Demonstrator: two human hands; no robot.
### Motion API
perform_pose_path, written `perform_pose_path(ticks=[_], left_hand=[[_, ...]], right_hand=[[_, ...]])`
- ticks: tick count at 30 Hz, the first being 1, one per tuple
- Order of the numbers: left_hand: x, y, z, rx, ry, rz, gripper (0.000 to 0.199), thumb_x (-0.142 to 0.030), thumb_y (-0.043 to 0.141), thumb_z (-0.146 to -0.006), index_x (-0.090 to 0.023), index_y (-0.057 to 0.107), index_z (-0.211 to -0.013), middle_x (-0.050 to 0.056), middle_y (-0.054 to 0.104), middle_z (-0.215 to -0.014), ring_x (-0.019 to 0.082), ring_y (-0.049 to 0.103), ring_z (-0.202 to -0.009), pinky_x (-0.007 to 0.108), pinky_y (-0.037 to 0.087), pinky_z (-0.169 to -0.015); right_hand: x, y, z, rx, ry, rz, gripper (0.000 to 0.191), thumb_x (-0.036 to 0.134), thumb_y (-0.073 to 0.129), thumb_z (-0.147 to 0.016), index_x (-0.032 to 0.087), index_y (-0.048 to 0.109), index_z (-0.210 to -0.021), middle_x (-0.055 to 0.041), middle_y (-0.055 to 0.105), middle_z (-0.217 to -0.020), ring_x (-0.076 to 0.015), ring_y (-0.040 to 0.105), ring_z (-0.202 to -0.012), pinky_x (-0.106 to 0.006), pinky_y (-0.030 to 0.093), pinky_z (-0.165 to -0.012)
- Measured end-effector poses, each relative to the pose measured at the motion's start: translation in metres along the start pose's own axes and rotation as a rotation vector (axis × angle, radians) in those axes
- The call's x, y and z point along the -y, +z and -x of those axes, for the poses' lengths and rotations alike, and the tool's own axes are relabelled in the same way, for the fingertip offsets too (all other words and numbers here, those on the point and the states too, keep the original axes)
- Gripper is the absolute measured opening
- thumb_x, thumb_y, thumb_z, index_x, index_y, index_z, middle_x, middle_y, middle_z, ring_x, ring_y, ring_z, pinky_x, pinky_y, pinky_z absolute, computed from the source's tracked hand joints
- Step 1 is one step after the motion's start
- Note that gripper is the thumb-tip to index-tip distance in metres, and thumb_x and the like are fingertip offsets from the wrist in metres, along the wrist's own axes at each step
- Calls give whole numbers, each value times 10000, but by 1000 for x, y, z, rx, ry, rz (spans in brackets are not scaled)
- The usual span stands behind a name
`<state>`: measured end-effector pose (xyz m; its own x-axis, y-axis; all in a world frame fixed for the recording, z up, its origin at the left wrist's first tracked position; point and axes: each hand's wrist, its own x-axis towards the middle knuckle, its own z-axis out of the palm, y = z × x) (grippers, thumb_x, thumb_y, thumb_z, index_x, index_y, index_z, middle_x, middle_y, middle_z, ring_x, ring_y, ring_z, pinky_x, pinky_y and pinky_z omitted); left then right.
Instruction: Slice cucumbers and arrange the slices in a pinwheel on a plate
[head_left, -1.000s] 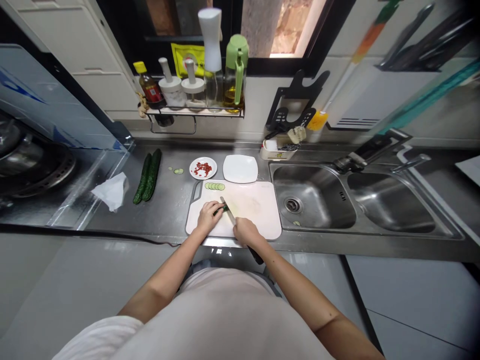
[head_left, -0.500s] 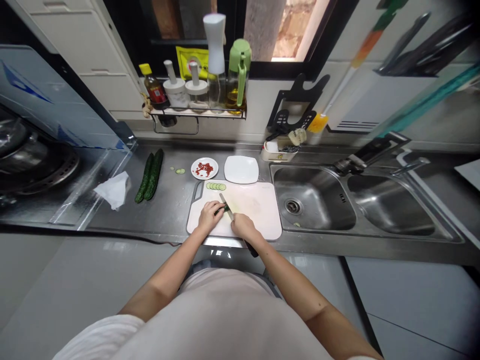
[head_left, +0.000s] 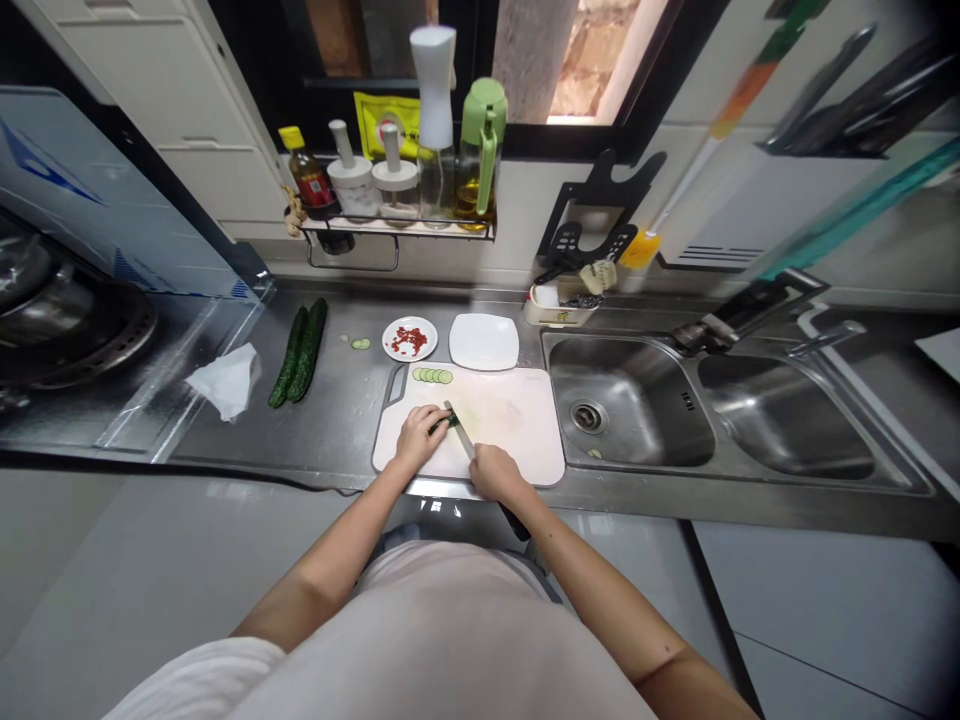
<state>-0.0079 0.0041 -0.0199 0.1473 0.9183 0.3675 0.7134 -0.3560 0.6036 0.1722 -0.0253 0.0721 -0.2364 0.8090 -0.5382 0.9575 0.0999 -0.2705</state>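
On the white cutting board (head_left: 525, 440), my left hand (head_left: 420, 438) is closed over a short dark green piece of cucumber (head_left: 453, 421), most of it hidden under the fingers. My right hand (head_left: 496, 473) grips a knife (head_left: 464, 437), its black handle showing below the wrist. The blade slants up and left, its tip end beside the cucumber piece; whether it touches the piece is hard to tell. Overlapping cucumber slices (head_left: 433, 376) lie in a row along the board's far edge.
Behind the board stand a small plate (head_left: 390, 348) of chopped red bits and a white square plate (head_left: 484, 342). Two whole cucumbers (head_left: 298, 355) and a crumpled white tissue (head_left: 226, 382) lie to the left. A double sink (head_left: 630, 400) adjoins on the right; a condiment rack (head_left: 397, 232) hangs above.
My right hand has drawn the knife a little back toward my body and to the right. My left hand stays nearly in place on the cucumber piece.
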Motion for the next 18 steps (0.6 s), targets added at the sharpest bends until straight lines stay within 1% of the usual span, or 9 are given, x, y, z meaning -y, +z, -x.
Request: perform_pose_path(ticks=[6, 12, 18], left_hand=[[0, 0, 0, -2, 3, -8, 202, -270, 559, -887, -241, 680, -1047, 48, 654, -1019, 185, 567, -975, 346, 475, -881], [-5, -3, -1, -4, 3, -7, 202, -267, 547, -896, -242, 680, -1046, 48, 659, -1012, 186, 569, -978, 347, 476, -879], [-4, -2, 0, -12, 3, -2, 203, -263, 549, -891, -243, 682, -1042, 49, 659, -1007, 189, 573, -970, 351, 476, -876]], right_hand=[[4, -2, -8, -1, 9, -11, 289, 169, 431, -861, 136, 640, -1059, -158, 689, -1041, -240, 644, -975, -285, 438, -750], [12, -3, -19, -46, 4, -20, 307, 184, 421, -883, 128, 629, -1102, -161, 685, -1052, -242, 638, -1005, -288, 444, -778], [20, -8, -23, -63, 12, -25, 330, 196, 414, -902, 120, 611, -1156, -164, 674, -1092, -237, 621, -1052, -290, 445, -815]])
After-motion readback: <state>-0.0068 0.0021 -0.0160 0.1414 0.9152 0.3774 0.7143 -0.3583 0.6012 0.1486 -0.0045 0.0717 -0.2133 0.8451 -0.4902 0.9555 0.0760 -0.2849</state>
